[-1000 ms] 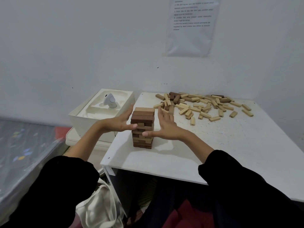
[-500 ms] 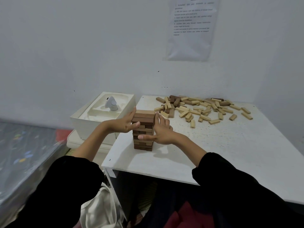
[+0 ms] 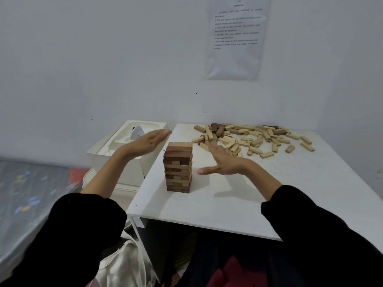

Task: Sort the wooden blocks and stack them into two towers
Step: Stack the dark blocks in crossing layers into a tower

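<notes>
As left hand [image 3: 148, 141], right hand [image 3: 224, 162] withdraw, tower [image 3: 178, 166] stands.

Dim, bluish light; my bare left hand [image 3: 148, 141] looks blurred; soft shadows lie on the white square table [image 3: 290, 183]; edges bend.

Your left hand [image 3: 149, 141] is smeared with blur. The wall sheet [image 3: 236, 38] runs off the top edge, its print unreadable.

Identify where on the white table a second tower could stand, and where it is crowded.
Bare tabletop runs right of the tower to the front and right edges of the table, beneath the right hand. The back strip is crowded with loose blocks.
</notes>
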A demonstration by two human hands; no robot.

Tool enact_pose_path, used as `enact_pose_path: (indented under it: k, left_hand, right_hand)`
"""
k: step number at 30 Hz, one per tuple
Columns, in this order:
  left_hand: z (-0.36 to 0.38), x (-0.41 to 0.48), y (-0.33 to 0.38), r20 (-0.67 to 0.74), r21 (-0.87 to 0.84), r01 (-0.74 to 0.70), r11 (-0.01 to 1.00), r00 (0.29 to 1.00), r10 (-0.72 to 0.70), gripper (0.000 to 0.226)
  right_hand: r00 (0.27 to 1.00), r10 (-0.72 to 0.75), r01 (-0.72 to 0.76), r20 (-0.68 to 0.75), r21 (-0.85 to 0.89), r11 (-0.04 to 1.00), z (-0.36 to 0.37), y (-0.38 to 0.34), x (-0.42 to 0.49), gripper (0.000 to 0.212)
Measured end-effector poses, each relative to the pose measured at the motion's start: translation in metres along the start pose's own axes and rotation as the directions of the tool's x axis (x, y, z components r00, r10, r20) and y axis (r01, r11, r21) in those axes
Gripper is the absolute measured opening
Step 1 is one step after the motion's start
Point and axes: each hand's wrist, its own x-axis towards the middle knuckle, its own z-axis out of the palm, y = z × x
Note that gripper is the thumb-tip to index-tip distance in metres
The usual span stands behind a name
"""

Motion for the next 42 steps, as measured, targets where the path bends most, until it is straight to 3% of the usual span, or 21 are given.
enact_pose_path:
  k: [2, 3, 6, 11, 16, 22, 25, 31, 35, 38, 40, 42]
  left_hand:
    - [-0.001, 0.008, 0.020, -0.156, 0.043, -0.069, 0.997, 0.985, 0.075, 0.050]
    - [0.000, 0.012, 0.033, -0.235, 0.100, -0.108, 0.989, 0.963, 0.129, 0.039]
    - [0.013, 0.025, 0.074, -0.359, 0.203, -0.208, 0.957, 0.894, 0.270, 0.027]
    - [0.075, 0.060, 0.126, -0.386, 0.302, -0.282, 0.911, 0.837, 0.388, 0.022]
    - [0.159, 0.107, 0.123, -0.345, 0.162, -0.227, 0.960, 0.899, 0.271, 0.022]
    - [0.200, 0.166, 0.077, -0.312, 0.121, -0.025, 0.992, 0.948, 0.062, 0.026]
    - [0.197, 0.198, 0.057, -0.377, 0.084, 0.054, 0.995, 0.926, -0.018, 0.026]
    - [0.194, 0.253, 0.035, -0.561, 0.087, 0.208, 0.974, 0.818, -0.125, 0.032]
    - [0.204, 0.283, 0.017, -0.628, 0.084, 0.218, 0.972, 0.769, -0.118, 0.031]
    - [0.210, 0.301, 0.008, -0.661, 0.095, 0.263, 0.960, 0.738, -0.136, 0.040]
    - [0.213, 0.309, 0.002, -0.641, 0.150, 0.310, 0.939, 0.753, -0.147, 0.046]
    - [0.212, 0.313, -0.003, -0.622, 0.190, 0.328, 0.925, 0.769, -0.145, 0.050]
  right_hand:
    - [0.996, 0.010, -0.009, -0.087, 0.008, 1.000, -0.014, 0.016, -0.002, 0.097]
    - [0.989, 0.018, -0.015, -0.145, 0.020, 1.000, -0.022, 0.024, -0.002, 0.090]
    - [0.940, 0.022, 0.012, -0.341, 0.098, 0.995, -0.041, 0.050, -0.004, 0.063]
    - [0.828, 0.075, 0.077, -0.555, 0.246, 0.966, -0.065, 0.087, -0.013, 0.031]
    - [0.783, 0.154, 0.048, -0.603, 0.306, 0.951, -0.078, 0.129, -0.014, 0.026]
    - [0.765, 0.201, 0.018, -0.612, 0.333, 0.943, -0.069, 0.190, 0.005, 0.020]
    - [0.757, 0.209, 0.023, -0.619, 0.346, 0.938, -0.068, 0.214, 0.027, 0.019]
    - [0.728, 0.165, 0.058, -0.665, 0.300, 0.952, -0.075, 0.234, 0.092, 0.032]
    - [0.625, 0.256, -0.049, -0.738, 0.291, 0.956, -0.098, 0.263, 0.127, 0.023]
    - [0.547, 0.253, -0.120, -0.798, 0.224, 0.967, -0.115, 0.298, 0.139, 0.030]
    - [0.552, 0.232, -0.169, -0.801, 0.166, 0.972, -0.123, 0.317, 0.145, 0.037]
    - [0.612, 0.222, -0.266, -0.759, 0.068, 0.962, -0.129, 0.330, 0.150, 0.039]
